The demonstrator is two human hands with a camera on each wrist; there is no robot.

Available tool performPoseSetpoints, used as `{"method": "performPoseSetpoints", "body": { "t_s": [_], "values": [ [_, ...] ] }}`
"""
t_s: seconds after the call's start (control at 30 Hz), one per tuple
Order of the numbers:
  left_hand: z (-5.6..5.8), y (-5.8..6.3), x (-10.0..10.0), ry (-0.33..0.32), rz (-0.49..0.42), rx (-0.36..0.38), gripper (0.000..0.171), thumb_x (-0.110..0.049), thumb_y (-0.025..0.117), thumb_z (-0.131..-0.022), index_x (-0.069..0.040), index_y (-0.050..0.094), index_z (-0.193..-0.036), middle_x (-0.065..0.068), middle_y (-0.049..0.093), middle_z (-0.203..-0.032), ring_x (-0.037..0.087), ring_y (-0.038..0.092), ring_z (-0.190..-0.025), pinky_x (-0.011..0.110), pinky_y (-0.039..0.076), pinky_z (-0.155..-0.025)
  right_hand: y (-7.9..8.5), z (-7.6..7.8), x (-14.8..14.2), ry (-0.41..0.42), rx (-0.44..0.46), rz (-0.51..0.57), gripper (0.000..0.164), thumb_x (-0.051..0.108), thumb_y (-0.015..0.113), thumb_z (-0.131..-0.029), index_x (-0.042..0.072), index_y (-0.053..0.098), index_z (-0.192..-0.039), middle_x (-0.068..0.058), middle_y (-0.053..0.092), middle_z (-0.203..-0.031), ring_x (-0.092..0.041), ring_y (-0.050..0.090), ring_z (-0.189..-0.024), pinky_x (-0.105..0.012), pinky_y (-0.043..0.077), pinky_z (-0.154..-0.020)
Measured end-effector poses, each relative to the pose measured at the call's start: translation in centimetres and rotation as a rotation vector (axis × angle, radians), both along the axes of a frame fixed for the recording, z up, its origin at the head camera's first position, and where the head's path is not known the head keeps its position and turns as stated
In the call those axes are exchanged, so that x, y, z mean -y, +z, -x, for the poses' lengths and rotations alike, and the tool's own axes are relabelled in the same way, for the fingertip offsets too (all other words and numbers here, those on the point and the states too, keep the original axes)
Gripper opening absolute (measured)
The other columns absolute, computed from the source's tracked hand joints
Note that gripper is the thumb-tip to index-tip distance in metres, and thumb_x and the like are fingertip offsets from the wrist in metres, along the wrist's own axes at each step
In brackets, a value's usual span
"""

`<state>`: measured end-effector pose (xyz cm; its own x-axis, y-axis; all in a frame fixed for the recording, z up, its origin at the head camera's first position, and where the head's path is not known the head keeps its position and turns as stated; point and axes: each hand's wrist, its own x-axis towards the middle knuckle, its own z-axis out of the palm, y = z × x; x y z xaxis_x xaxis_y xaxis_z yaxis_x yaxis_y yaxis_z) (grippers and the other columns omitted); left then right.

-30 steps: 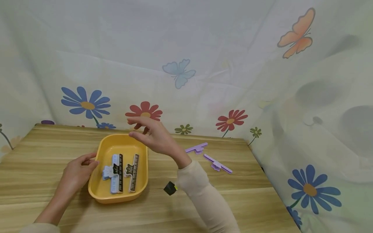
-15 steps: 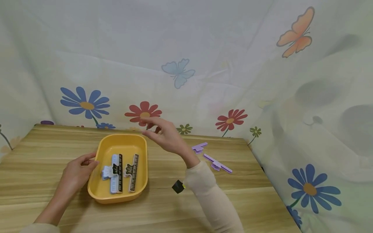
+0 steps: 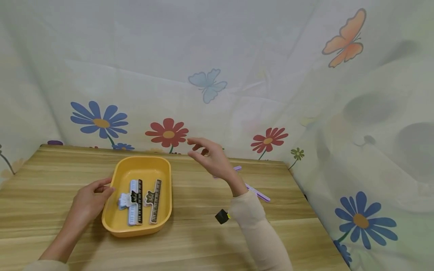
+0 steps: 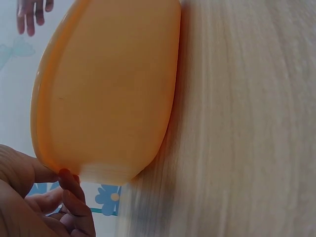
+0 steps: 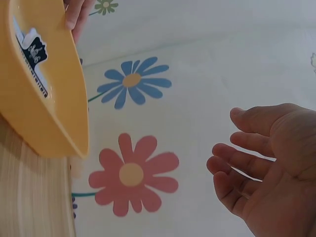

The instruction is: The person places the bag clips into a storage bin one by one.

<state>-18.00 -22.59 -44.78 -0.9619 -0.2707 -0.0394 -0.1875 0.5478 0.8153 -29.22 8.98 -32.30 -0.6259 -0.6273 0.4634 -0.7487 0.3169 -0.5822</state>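
My left hand (image 3: 89,201) pinches the rim of a yellow plastic tray (image 3: 142,168) at its left side; in the left wrist view thumb and finger (image 4: 74,187) meet at the tray's corner. Inside lie a pale blue clip (image 3: 132,215), a black piano-key clip (image 3: 140,214) right against it, and another dark keyboard-patterned clip (image 3: 156,201) to their right. To the right of the tray, in the air, is my right hand (image 3: 213,161), fingers loosely bent and holding nothing. Behind its wrist, partly hidden, are two purple clips, one farther back (image 3: 238,168) and one nearer (image 3: 260,194).
The wood-grain table (image 3: 203,248) ends at a back edge against a flower-printed cloth (image 3: 135,75). A cloth side wall (image 3: 373,162) stands at the right. A small purple object (image 3: 55,142) sits at the back left edge. A black cube (image 3: 222,216) shows beside the right sleeve.
My right hand has moved rightward, away from above the tray's far edge, and now covers part of the purple clips. The left hand and tray have stayed put.
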Motion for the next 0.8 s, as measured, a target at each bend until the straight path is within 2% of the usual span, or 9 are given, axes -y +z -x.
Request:
{"method": "performPoseSetpoints", "body": {
  "t_s": [0.27, 0.53, 0.6, 0.8],
  "values": [
    [-0.1, 0.1, 0.0, 0.001, 0.014, -0.012, 0.054, -0.032, 0.05, -0.096, 0.005, 0.044, -0.134, 0.023, 0.056, -0.11, 0.028, 0.051, -0.09, 0.028, 0.043, -0.061, -0.3, 0.5, -2.7, -0.067, 0.038, 0.013, 0.039, 0.016, 0.061, -0.091, 0.009, 0.055, -0.129, -0.001, 0.059, -0.118, -0.017, 0.057, -0.096, -0.034, 0.048, -0.076],
    [-0.2, 0.1, -0.1, 0.001, 0.006, 0.005, 0.054, -0.032, 0.05, -0.096, 0.005, 0.043, -0.135, 0.023, 0.055, -0.111, 0.029, 0.051, -0.091, 0.029, 0.043, -0.062, 1.6, -1.5, -4.8, -0.102, 0.046, 0.05, 0.036, 0.002, 0.059, -0.09, -0.004, 0.054, -0.125, -0.018, 0.059, -0.116, -0.031, 0.056, -0.098, -0.044, 0.047, -0.076],
    [-0.2, 0.2, -0.1, 0.002, 0.009, 0.006, 0.054, -0.032, 0.049, -0.096, 0.005, 0.042, -0.135, 0.023, 0.055, -0.111, 0.029, 0.051, -0.091, 0.029, 0.043, -0.063, 1.3, -1.1, -5.5, -0.114, 0.042, 0.047, 0.036, 0.004, 0.059, -0.09, -0.003, 0.054, -0.126, -0.016, 0.059, -0.116, -0.029, 0.056, -0.098, -0.042, 0.047, -0.076],
    [-0.1, 0.2, -0.1, 0.001, 0.018, -0.001, 0.055, -0.033, 0.049, -0.096, 0.004, 0.043, -0.135, 0.023, 0.055, -0.111, 0.03, 0.051, -0.091, 0.03, 0.042, -0.063, -1.0, 1.4, -8.2, -0.158, 0.039, 0.022, 0.039, 0.015, 0.059, -0.092, 0.007, 0.054, -0.13, -0.006, 0.059, -0.12, -0.02, 0.055, -0.1, -0.037, 0.046, -0.078]
  ]
}}
